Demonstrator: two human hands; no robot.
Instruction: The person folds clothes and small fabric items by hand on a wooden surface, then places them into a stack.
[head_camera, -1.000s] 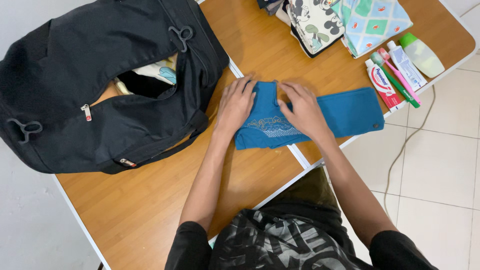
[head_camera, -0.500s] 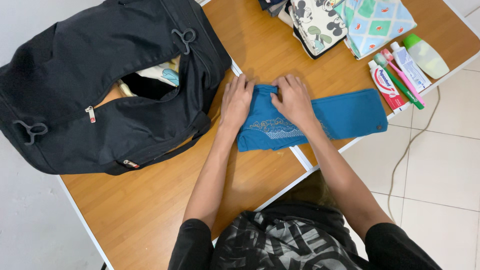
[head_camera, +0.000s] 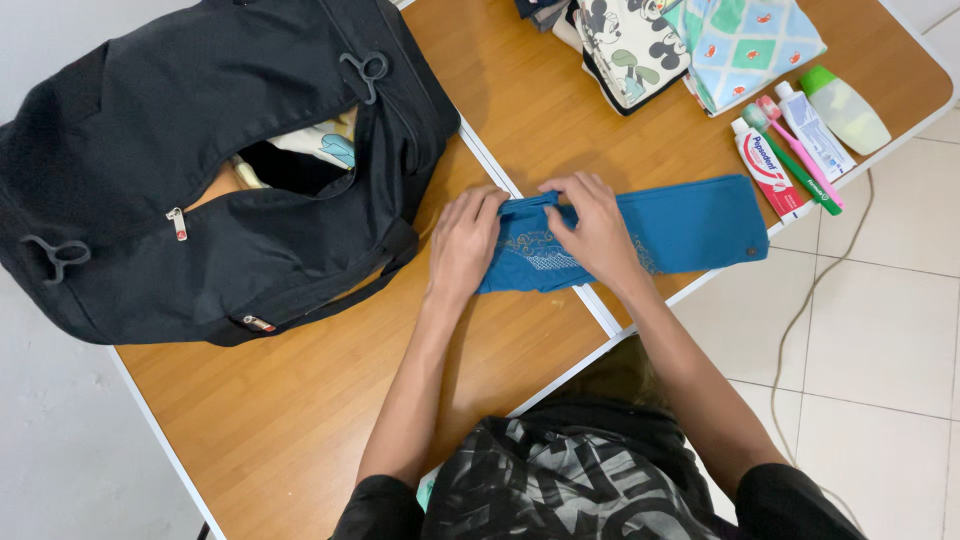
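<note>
Both your left hand (head_camera: 463, 245) and right hand (head_camera: 592, 228) are pinching the blue cloth (head_camera: 690, 228) at its left end, its long side trailing off to your right.

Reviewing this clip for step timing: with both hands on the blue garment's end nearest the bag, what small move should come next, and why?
Probably press the fold flat and turn that end over once more. The left hand and right hand both pinch the blue garment at its end beside the open black bag, while the rest lies stretched flat on the table.
</note>
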